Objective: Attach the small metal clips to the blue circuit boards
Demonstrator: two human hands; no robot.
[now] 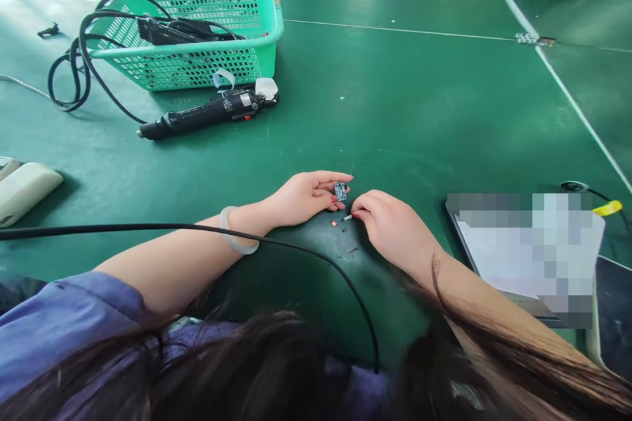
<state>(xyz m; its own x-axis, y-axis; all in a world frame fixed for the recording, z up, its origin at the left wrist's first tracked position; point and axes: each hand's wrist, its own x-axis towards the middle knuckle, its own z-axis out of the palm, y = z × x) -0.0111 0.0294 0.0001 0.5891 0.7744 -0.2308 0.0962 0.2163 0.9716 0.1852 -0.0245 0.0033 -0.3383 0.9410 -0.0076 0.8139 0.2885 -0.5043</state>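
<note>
the pale piece [348, 217] at the hands [397, 230] is too small to identify, the sheet [498, 251] pixelated

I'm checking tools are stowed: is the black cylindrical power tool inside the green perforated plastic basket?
No, the tool lies on the green tabletop, beside the basket.

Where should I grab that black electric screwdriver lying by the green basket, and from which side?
Best around the middle of the barrel of the electric screwdriver, from above and the near side. It lies flat and lengthwise across your view, so fingers can wrap across that long, slim stretch. The green basket stands close behind, probably crowding a far-side grip.
</note>
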